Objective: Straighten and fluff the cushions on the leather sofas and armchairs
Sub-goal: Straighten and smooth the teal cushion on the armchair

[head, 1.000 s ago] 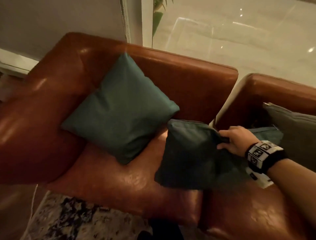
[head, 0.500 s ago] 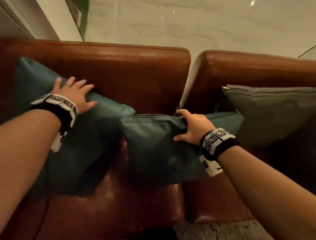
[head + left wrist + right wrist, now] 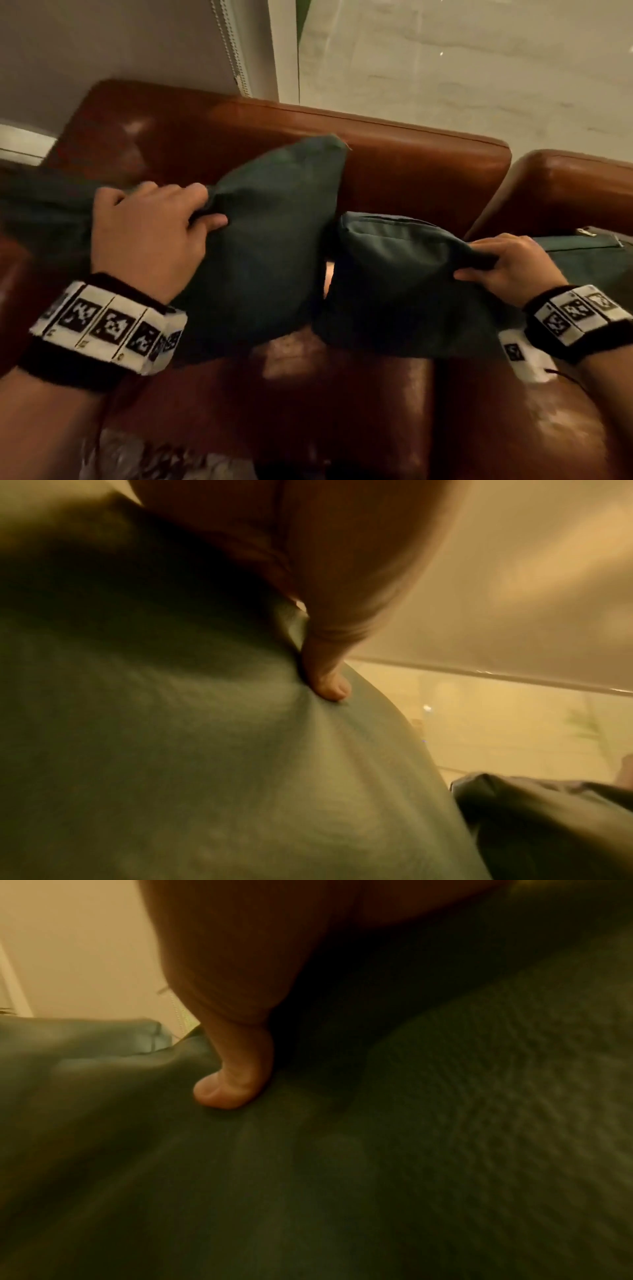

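Two dark teal cushions hang over the brown leather sofa (image 3: 394, 161). My left hand (image 3: 150, 226) pinches the top edge of the left cushion (image 3: 263, 246), bunching its cloth; in the left wrist view the thumb (image 3: 325, 680) digs into the cushion fabric (image 3: 171, 750). My right hand (image 3: 503, 267) grips the top edge of the right cushion (image 3: 394, 284), thumb on the near face; the right wrist view shows that thumb (image 3: 232, 1080) pressed into the dark cloth (image 3: 342, 1177). Both cushions are raised off the seat (image 3: 291, 404), side by side and nearly touching.
A second leather seat (image 3: 565, 185) adjoins on the right, with another teal cushion (image 3: 582, 253) lying behind my right hand. A wall with a blind cord (image 3: 233, 44) and a pale glossy floor (image 3: 462, 68) lie beyond the sofa back. A patterned rug (image 3: 154, 459) shows below.
My left hand went from lying flat on the left cushion to gripping its top edge and lifting it. The right hand keeps its hold, and both cushions now hang higher and closer together.
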Demonstrator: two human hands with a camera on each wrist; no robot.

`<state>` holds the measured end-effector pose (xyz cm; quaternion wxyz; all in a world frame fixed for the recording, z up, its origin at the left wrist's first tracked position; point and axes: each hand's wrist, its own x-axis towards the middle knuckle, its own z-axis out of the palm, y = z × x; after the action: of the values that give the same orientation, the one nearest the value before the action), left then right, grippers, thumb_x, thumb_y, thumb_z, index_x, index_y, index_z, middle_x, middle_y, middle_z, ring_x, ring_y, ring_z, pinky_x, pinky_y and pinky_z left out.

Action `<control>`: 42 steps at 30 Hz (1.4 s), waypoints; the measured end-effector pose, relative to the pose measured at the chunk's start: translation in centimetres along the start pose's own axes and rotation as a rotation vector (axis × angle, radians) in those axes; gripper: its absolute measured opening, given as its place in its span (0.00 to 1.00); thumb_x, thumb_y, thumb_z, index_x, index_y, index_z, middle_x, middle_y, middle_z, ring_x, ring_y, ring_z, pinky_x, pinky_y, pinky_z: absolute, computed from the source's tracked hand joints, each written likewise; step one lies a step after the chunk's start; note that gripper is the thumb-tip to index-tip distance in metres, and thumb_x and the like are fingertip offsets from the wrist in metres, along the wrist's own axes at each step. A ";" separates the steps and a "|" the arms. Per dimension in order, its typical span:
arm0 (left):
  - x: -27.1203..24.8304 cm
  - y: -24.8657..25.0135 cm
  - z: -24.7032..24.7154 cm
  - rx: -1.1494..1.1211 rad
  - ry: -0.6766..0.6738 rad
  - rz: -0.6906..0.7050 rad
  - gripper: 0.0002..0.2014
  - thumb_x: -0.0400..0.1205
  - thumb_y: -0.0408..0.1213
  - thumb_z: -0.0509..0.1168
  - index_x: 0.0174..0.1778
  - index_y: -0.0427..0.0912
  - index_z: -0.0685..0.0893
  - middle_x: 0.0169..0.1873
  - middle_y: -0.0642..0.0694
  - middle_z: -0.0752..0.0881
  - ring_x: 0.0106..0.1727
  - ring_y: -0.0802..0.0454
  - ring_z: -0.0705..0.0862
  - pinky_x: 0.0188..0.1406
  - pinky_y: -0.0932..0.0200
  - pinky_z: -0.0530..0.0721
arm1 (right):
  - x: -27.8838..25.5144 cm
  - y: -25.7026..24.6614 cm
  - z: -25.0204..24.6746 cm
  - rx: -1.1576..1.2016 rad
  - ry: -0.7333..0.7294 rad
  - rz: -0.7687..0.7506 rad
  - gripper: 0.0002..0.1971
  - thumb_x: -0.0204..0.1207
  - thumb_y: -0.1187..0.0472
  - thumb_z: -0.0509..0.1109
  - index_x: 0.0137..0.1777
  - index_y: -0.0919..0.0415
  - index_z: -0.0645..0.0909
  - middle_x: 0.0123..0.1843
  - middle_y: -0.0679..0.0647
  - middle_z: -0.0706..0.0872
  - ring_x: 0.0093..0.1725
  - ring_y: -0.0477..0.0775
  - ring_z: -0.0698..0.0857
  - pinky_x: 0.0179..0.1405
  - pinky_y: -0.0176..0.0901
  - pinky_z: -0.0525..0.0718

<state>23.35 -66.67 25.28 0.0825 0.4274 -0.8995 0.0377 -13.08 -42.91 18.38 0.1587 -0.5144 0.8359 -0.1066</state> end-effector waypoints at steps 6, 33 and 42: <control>-8.5 -7.3 1.7 -0.140 0.091 -0.283 0.16 0.78 0.55 0.60 0.33 0.50 0.66 0.31 0.44 0.76 0.39 0.35 0.79 0.35 0.46 0.72 | 8.7 -4.9 1.6 -0.064 -0.041 -0.055 0.20 0.68 0.44 0.79 0.61 0.43 0.87 0.58 0.48 0.90 0.59 0.59 0.86 0.59 0.54 0.82; -20.4 -16.6 5.2 -0.053 -0.198 -0.838 0.44 0.73 0.77 0.47 0.83 0.60 0.49 0.79 0.41 0.68 0.75 0.31 0.68 0.73 0.31 0.65 | 7.2 -17.9 10.0 -0.394 -0.016 -0.186 0.37 0.79 0.48 0.65 0.85 0.45 0.54 0.87 0.53 0.57 0.86 0.57 0.51 0.84 0.64 0.45; -21.9 -15.3 5.9 -0.201 -0.105 -0.843 0.32 0.73 0.73 0.55 0.70 0.63 0.72 0.58 0.50 0.80 0.60 0.41 0.77 0.59 0.40 0.72 | 10.8 -32.5 17.7 0.491 -0.230 -0.292 0.30 0.82 0.49 0.67 0.83 0.51 0.65 0.83 0.54 0.66 0.82 0.52 0.64 0.78 0.39 0.58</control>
<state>48.11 -60.46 15.47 0.0861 0.7485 -0.6485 -0.1087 15.89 -67.34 11.36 0.3549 -0.5841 0.6790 -0.2681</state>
